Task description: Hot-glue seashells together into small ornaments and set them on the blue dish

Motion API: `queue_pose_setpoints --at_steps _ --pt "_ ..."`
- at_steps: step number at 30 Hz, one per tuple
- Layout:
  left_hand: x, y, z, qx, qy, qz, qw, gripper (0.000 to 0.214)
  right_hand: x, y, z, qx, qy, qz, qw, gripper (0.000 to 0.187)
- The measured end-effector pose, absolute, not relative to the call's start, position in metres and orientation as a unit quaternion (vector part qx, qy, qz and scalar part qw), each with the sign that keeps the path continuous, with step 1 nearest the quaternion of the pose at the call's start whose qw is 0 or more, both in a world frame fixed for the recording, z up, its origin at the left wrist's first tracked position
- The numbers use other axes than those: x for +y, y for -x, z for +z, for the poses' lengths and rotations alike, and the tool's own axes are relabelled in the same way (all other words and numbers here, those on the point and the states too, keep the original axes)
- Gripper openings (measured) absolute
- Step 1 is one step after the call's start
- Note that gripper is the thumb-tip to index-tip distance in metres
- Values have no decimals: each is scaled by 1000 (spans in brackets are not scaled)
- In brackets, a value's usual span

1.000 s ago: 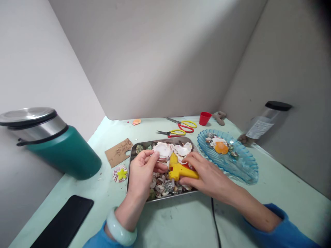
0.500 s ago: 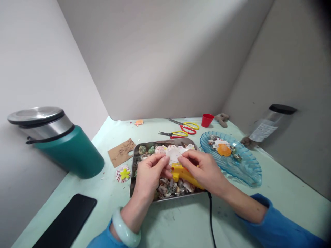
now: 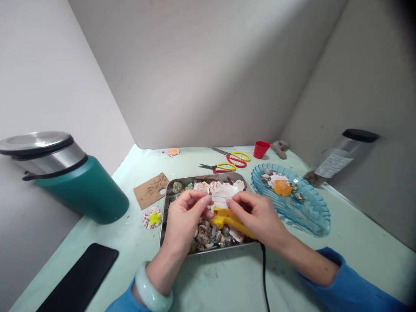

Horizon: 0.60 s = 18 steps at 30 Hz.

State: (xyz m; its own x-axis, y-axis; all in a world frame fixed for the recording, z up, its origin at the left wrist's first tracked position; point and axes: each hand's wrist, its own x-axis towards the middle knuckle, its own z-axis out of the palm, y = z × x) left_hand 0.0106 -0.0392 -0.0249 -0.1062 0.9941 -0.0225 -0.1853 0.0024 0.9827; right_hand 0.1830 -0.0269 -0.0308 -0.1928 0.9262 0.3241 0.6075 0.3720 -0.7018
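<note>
Above the metal tray [image 3: 161, 234] of shells, my left hand [image 3: 186, 216] and my right hand [image 3: 260, 216] face each other with thumb and index finger pinched. Thin strands seem to run between the fingertips, in front of a white shell [image 3: 224, 190]; what each pinch holds is too small to make out. Just below the fingers, a yellow glue gun [image 3: 232, 222] lies across the tray on small shells [image 3: 208, 236]. Its black cable [image 3: 264, 268] hangs over the tray's near edge. Pink-striped shells [image 3: 201, 186] sit along the back.
On the left stand a green bottle [image 3: 87, 190], a phone [image 3: 81, 277], brown card [image 3: 151, 190] and a shell with a yellow star [image 3: 152, 218]. Two scissors [image 3: 221, 167] and a red cup [image 3: 261, 150] lie behind. A blue dish [image 3: 312, 212] and clear jar [image 3: 338, 160] are right.
My hands have moved slightly apart, my left one a little leftward. More of the white shell and the thin strands now show between the fingertips. The view has shifted slightly.
</note>
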Motion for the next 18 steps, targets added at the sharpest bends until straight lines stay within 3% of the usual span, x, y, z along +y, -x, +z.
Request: queue_pose_setpoints --at_steps 6,18 --pt "-38 -9 -28 490 -447 583 469 16 -35 -177 -30 -760 493 218 363 32" --pt "-37 -10 -29 497 -427 574 492 21 -40 -175 -29 -758 491 237 357 33"
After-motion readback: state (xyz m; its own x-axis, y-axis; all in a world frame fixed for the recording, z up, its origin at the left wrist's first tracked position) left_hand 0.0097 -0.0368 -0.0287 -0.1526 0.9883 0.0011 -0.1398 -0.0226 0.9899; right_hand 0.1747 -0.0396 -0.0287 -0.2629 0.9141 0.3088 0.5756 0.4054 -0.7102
